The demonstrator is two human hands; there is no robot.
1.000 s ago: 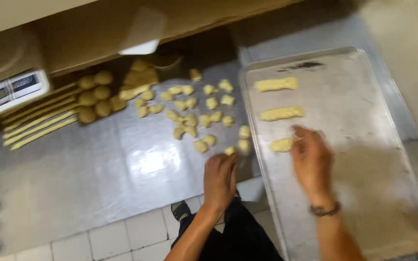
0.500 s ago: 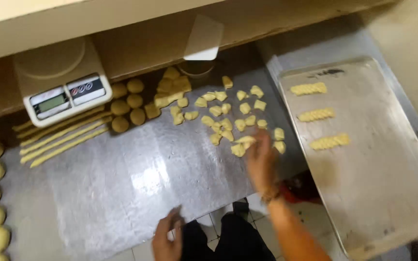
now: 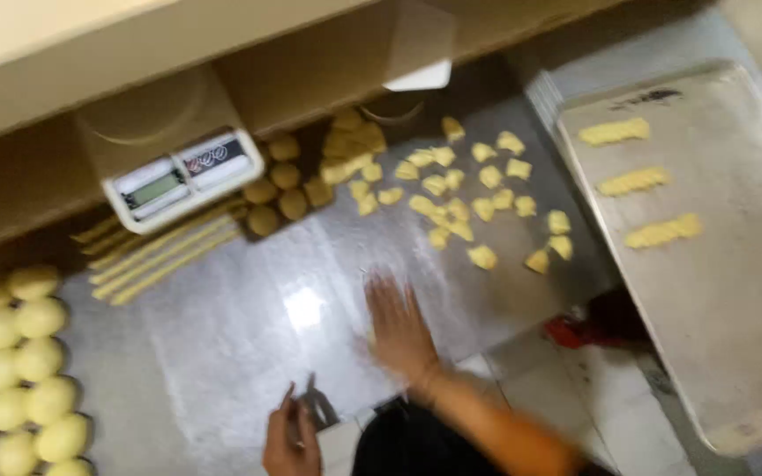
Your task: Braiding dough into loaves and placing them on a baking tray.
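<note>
On the shiny metal table (image 3: 249, 344), just below the digital scale (image 3: 183, 176), the right hand (image 3: 399, 330) lies flat; its fingers (image 3: 390, 295) are spread wide and stretched out, pressing on the bare table top, and they hold nothing; the picture is blurry here, so there may be a bit of dough under the palm, but I cannot tell. Lower down from the scale, at the table's near edge, the left hand (image 3: 293, 436) is curled up; its fingers are pinched around a small thin metal tool (image 3: 317, 405), maybe a little scraper or cutter.

Right of the scale lie many small dough pieces (image 3: 451, 198); they are pale yellow, lumpy and cut into short chunks, scattered well apart from the flat hand. Just beside the scale, on its right, sit a few round dough balls (image 3: 280, 189), smooth and small. Just under the scale lie long thin dough ropes (image 3: 165, 256), side by side like sticks. Far to the left of the scale are bigger dough balls (image 3: 19, 361), round and smooth like lemons, packed close in rows.

Far right of the scale is a big flat metal tray (image 3: 734, 335); it is grey, dull and has round corners; three ridged dough sticks (image 3: 632, 182) lie on it, one under the other. The scale is white with a grey screen and sits touching the wooden shelf (image 3: 134, 53) behind it.
</note>
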